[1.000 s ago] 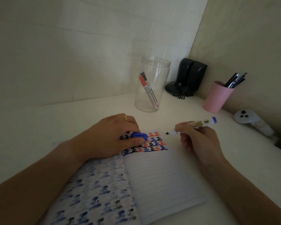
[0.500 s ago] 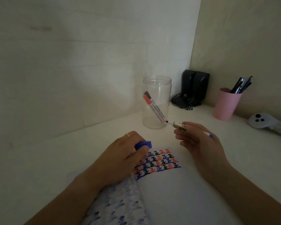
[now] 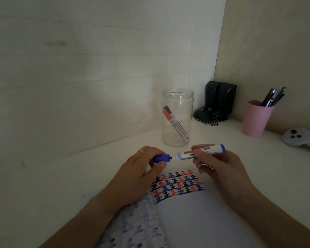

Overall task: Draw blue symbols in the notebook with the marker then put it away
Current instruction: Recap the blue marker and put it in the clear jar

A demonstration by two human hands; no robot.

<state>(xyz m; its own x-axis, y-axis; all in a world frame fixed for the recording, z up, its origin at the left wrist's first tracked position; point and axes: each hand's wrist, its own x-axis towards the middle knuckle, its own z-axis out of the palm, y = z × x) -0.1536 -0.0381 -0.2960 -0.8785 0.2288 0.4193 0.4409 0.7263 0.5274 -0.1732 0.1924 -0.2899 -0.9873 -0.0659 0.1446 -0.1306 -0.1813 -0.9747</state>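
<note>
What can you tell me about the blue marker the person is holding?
The marker is a thick pen with a white barrel, a printed label that looks partly red, and a blue end plug at its right. It lies nearly level in the air above the notebook, pinched by the right hand. Its dark tip points left and sits just at the mouth of the blue cap, which the left hand grips. The cap is not yet pushed on.
</note>
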